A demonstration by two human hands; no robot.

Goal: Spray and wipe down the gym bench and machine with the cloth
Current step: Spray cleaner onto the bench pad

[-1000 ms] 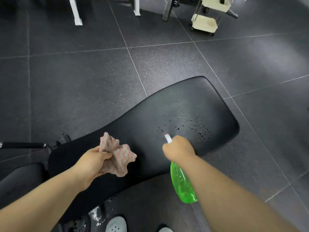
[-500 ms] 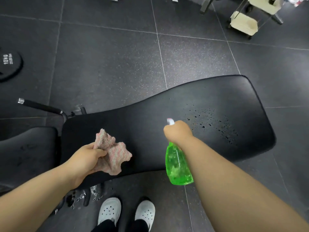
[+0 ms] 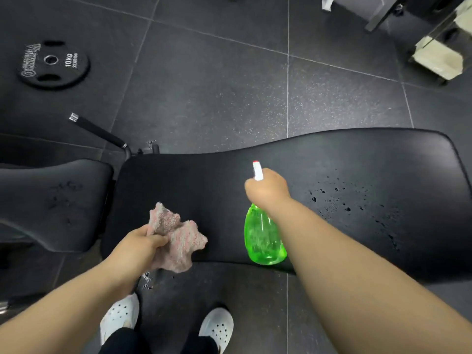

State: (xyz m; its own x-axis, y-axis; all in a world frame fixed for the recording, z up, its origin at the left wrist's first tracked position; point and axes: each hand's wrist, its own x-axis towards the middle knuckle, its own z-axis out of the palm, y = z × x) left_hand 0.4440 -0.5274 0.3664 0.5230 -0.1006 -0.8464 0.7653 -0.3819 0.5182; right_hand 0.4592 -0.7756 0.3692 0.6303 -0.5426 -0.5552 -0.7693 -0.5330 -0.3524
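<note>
A dark speckled rubber floor [image 3: 204,93] in large tiles with pale seams fills the gym view, and across it runs the black padded bench [image 3: 357,159], its long back pad stretching to the right and a separate seat pad [image 3: 51,200] at the left. Water droplets [image 3: 344,200] bead on the right part of the back pad. The right hand [image 3: 267,190] grips the head of a green translucent spray bottle [image 3: 263,238], fingers curled round the trigger part, its white nozzle with a red tip [image 3: 256,169] pointing away from the person over the pad; the bottle body hangs below the hand above the bench's near edge. The left hand [image 3: 139,247] is closed on a crumpled pink cloth [image 3: 176,236], held over the near left corner of the back pad; whether the cloth touches the pad I cannot tell. Two white perforated clogs [image 3: 218,328] stand on the floor below the hands. Far left on the floor lies a black weight plate [image 3: 53,63] marked 10kg, and nearer the bench a black-gripped handle [image 3: 98,132] slants out from behind the pad. At the top right stands a pale trolley [image 3: 441,60], blurred
</note>
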